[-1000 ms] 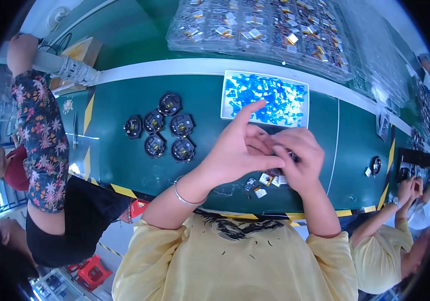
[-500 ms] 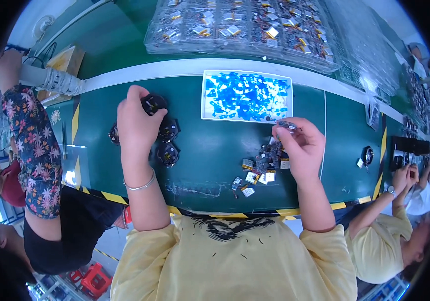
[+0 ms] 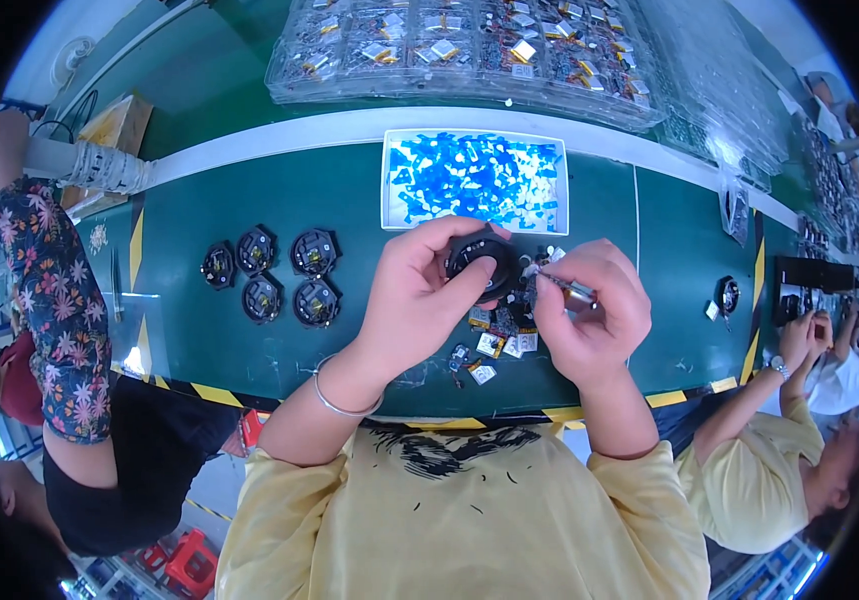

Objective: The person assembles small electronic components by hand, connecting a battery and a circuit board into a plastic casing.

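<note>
My left hand (image 3: 399, 295) is closed around a round black casing (image 3: 476, 262), thumb across its face. Close beside it, my right hand (image 3: 601, 318) pinches a small electronic part with a silvery piece (image 3: 577, 297); its exact kind is hard to make out. Below and between the hands lies a loose pile of small circuit boards and flat batteries (image 3: 490, 345), partly hidden by my fingers. To the left, several round black casings (image 3: 316, 301) rest on the green table, their open insides facing up.
Behind my hands stands a white box (image 3: 386, 190) of small blue and white pieces. Clear trays of electronic parts (image 3: 429, 85) sit beyond a white rail (image 3: 279, 135). One black casing (image 3: 727, 294) lies far right. People work at both sides.
My left hand has moved right from the group of casings, bringing a casing beside my right hand. My right hand has drawn slightly down, still pinching a small part. The whole view has shifted a little.
</note>
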Tool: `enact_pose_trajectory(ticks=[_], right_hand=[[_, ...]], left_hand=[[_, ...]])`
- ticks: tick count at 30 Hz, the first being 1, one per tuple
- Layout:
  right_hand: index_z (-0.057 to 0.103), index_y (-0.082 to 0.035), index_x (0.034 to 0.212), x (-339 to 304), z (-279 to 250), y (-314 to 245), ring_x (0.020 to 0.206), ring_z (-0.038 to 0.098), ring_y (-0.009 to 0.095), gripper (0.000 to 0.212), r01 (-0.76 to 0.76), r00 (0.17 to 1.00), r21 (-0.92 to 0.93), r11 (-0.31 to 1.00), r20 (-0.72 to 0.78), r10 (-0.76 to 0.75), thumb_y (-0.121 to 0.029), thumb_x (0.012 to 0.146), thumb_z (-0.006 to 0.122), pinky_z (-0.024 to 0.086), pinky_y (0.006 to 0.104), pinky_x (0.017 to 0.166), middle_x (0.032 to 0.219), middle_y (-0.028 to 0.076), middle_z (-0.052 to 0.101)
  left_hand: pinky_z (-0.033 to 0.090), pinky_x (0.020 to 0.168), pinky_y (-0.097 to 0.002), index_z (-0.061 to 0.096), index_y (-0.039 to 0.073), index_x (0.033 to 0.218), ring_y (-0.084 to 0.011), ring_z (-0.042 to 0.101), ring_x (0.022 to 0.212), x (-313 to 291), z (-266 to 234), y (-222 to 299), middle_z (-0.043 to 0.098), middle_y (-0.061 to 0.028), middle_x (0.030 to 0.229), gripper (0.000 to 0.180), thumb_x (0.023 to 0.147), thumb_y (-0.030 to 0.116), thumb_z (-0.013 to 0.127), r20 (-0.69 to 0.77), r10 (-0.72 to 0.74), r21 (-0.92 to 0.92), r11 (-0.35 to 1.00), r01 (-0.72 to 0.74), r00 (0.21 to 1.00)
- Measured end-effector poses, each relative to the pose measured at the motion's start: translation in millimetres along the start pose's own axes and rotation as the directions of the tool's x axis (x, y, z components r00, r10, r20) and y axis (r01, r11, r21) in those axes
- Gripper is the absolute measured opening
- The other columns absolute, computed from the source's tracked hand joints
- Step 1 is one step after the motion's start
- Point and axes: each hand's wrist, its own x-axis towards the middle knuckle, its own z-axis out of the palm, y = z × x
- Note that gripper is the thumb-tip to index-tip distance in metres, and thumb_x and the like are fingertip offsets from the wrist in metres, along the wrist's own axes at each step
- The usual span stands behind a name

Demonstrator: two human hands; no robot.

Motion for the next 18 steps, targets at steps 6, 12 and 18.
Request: enact_pose_trajectory(ticks=[6,12,18], right_hand=[[0.060,-0.001,0.077,1.7,9.4,-3.8,0.057,0.055,0.020,0.017,0.170,0.985,-0.094,0.981,0.014,-0.169,0.005,0.063,0.066,0.043,0.0286,0.052,0.067,0.008,0.058],[0.061,-0.001,0.076,-0.9,15.7,1.0,0.057,0.055,0.020,0.016,0.125,0.991,-0.091,0.988,0.050,-0.121,0.004,0.063,0.068,0.043,0.0286,0.052,0.067,0.008,0.058],[0.060,0.000,0.076,-0.1,14.9,3.5,0.057,0.054,0.020,0.015,0.068,0.996,-0.075,0.995,0.069,-0.063,0.006,0.064,0.067,0.042,0.0286,0.053,0.067,0.008,0.059]], left_hand=[[0.055,0.073,-0.0259,0.051,-0.003,0.108,-0.0144,0.061,0.092,-1.7,1.3,-0.4,0.061,-0.0123,0.107,0.026,0.083,-0.011,0.052,0.014,0.069,0.155,0.985,-0.070,0.998],[0.053,0.074,-0.0242,0.053,-0.004,0.105,-0.0119,0.062,0.089,-4.6,5.1,-4.1,0.064,-0.0108,0.100,0.024,0.082,-0.010,0.054,0.014,0.158,0.235,0.959,-0.157,0.987],[0.052,0.073,-0.0231,0.056,-0.004,0.104,-0.0096,0.062,0.084,-5.8,3.1,-1.6,0.065,-0.0092,0.095,0.023,0.081,-0.009,0.056,0.023,0.109,0.267,0.957,-0.111,0.994]])
